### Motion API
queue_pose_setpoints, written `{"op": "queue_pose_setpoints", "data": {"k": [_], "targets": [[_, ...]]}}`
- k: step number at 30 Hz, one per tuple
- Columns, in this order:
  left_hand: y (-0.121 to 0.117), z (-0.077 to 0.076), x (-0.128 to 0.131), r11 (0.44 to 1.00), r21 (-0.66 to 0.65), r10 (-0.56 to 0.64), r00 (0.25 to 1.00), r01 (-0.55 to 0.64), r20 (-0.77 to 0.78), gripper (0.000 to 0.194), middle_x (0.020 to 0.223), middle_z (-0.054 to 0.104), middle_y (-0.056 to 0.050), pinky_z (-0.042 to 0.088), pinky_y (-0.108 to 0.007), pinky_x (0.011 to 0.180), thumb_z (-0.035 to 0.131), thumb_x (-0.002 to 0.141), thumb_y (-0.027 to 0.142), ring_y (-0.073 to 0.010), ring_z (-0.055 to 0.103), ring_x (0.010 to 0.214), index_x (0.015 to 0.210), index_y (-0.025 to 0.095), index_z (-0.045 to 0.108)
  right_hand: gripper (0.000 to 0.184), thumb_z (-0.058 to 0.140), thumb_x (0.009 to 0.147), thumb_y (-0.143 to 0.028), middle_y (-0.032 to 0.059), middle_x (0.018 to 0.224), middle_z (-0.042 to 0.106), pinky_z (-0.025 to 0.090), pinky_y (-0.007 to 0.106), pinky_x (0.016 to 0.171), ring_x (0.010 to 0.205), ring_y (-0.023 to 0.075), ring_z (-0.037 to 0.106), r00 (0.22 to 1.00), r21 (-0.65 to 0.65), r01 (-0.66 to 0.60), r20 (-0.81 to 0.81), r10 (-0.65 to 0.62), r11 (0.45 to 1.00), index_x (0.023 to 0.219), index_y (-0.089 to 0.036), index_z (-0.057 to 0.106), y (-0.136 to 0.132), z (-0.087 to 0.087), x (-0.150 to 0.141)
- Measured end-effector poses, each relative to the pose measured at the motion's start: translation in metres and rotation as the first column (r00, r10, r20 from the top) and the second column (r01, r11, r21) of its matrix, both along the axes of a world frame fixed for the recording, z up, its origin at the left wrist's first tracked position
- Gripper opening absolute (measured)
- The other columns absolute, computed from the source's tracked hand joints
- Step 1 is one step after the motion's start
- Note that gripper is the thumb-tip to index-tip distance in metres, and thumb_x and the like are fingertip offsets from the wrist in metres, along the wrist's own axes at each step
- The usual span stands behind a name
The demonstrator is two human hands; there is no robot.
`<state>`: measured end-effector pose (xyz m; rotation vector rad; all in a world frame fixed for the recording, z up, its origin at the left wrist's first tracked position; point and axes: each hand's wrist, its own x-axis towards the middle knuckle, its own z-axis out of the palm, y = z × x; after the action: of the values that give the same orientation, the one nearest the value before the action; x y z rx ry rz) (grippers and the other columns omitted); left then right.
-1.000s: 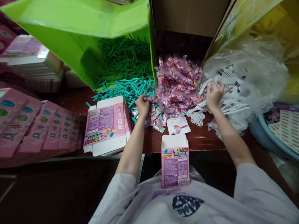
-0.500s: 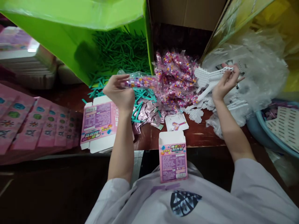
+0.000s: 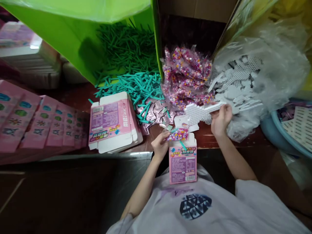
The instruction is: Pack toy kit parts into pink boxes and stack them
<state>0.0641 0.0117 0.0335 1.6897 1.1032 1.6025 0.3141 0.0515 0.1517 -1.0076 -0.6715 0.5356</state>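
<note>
My left hand (image 3: 160, 145) is closed on a small clear bag of coloured beads (image 3: 178, 133) and a teal stick, held at the open top of an upright pink box (image 3: 182, 163) that leans against my chest. My right hand (image 3: 221, 119) is closed on a white perforated pegboard (image 3: 200, 111), held flat just above and to the right of the box. A white card (image 3: 180, 121) lies on the table behind the box.
A green carton spills teal sticks (image 3: 131, 86) at the back. A heap of bead bags (image 3: 186, 76), pink foil packets (image 3: 156, 112) and a plastic bag of white pegboards (image 3: 246, 87) lie behind. Flat pink boxes (image 3: 110, 122) lie left; a blue basin (image 3: 290, 130) stands right.
My left hand brought the bead bag from above the teal sticks down to the box's open top. My right hand carried the white pegboard from the plastic bag toward the box.
</note>
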Motion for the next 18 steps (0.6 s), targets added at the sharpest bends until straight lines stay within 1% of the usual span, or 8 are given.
{"op": "queue_pose_setpoints", "data": {"k": [2,5,7,10,12,15,16,18], "targets": [[0.000,-0.004,-0.005,0.993,0.104,-0.054,0.995,0.062,-0.084,0.026,0.094,0.074,-0.006,0.058,-0.029,0.078,0.059,0.073,0.002,-0.0176,0.071,0.088,0.091,0.017,0.071,0.031,0.059,0.085,-0.047,0.0023,0.086,0.071,0.059,0.034,0.067,0.077,0.0175,0.072,0.998,-0.085,-0.024,-0.059,0.019,0.996,0.096,-0.023,0.042,-0.027,-0.021,-0.012],[0.013,0.001,-0.008,0.977,0.197,-0.042,0.983,0.077,-0.177,0.031,0.092,0.074,-0.005,0.057,-0.027,0.077,0.056,0.072,-0.001,-0.0160,0.071,0.086,0.091,0.019,0.071,0.038,0.066,0.079,-0.048,0.0021,0.086,0.072,0.060,0.035,0.067,0.076,0.0177,0.072,0.992,-0.184,-0.035,-0.126,0.012,0.982,0.095,-0.022,0.044,-0.050,-0.049,-0.017],[0.028,0.006,-0.007,0.972,0.229,-0.008,0.982,0.052,-0.187,0.030,0.090,0.074,-0.004,0.057,-0.026,0.076,0.056,0.071,-0.001,-0.0158,0.071,0.085,0.088,0.019,0.071,0.039,0.069,0.076,-0.047,0.0004,0.084,0.071,0.061,0.036,0.069,0.075,0.0171,0.072,0.990,-0.212,-0.013,-0.143,-0.017,0.977,0.094,-0.022,0.045,-0.056,-0.062,-0.014],[0.049,0.013,-0.003,0.972,0.234,0.013,0.986,0.026,-0.164,0.025,0.090,0.074,-0.003,0.056,-0.026,0.075,0.055,0.072,0.001,-0.0153,0.070,0.084,0.083,0.019,0.070,0.039,0.069,0.076,-0.047,-0.0008,0.083,0.069,0.061,0.034,0.067,0.075,0.0163,0.071,0.994,-0.228,0.024,-0.103,-0.048,0.973,0.095,-0.022,0.046,-0.059,-0.071,-0.007],[0.053,0.014,-0.004,0.978,0.197,-0.032,0.983,0.068,-0.179,0.023,0.090,0.074,-0.004,0.056,-0.027,0.076,0.055,0.072,0.003,-0.0156,0.070,0.084,0.082,0.019,0.069,0.039,0.069,0.076,-0.047,0.0007,0.084,0.069,0.060,0.031,0.064,0.075,0.0168,0.071,1.000,-0.264,-0.007,-0.024,0.000,0.964,0.096,-0.021,0.047,-0.062,-0.074,-0.002],[0.043,0.015,-0.009,0.979,0.076,-0.171,0.970,0.186,-0.170,0.025,0.092,0.073,-0.006,0.055,-0.029,0.080,0.055,0.070,0.006,-0.0177,0.070,0.088,0.087,0.018,0.069,0.034,0.069,0.077,-0.044,0.0013,0.080,0.068,0.057,0.028,0.061,0.073,0.0167,0.070,0.985,-0.352,-0.114,0.083,0.153,0.929,0.094,-0.021,0.051,-0.069,-0.076,0.004],[0.036,0.015,-0.012,0.969,0.013,-0.242,0.960,0.246,-0.141,0.027,0.096,0.072,-0.008,0.055,-0.030,0.081,0.056,0.070,0.008,-0.0193,0.069,0.092,0.091,0.017,0.069,0.032,0.069,0.077,-0.043,0.0011,0.078,0.068,0.056,0.028,0.062,0.071,0.0166,0.069,0.971,-0.379,-0.163,0.102,0.216,0.911,0.093,-0.021,0.052,-0.072,-0.076,0.005],[0.023,0.016,-0.016,0.916,-0.128,-0.389,0.920,0.381,-0.040,0.029,0.104,0.070,-0.012,0.054,-0.033,0.082,0.060,0.071,0.018,-0.0236,0.066,0.102,0.099,0.015,0.067,0.026,0.068,0.078,-0.041,0.0013,0.075,0.067,0.054,0.030,0.065,0.068,0.0169,0.067,0.924,-0.433,-0.265,0.142,0.355,0.861,0.090,-0.021,0.054,-0.077,-0.076,0.003]]}}
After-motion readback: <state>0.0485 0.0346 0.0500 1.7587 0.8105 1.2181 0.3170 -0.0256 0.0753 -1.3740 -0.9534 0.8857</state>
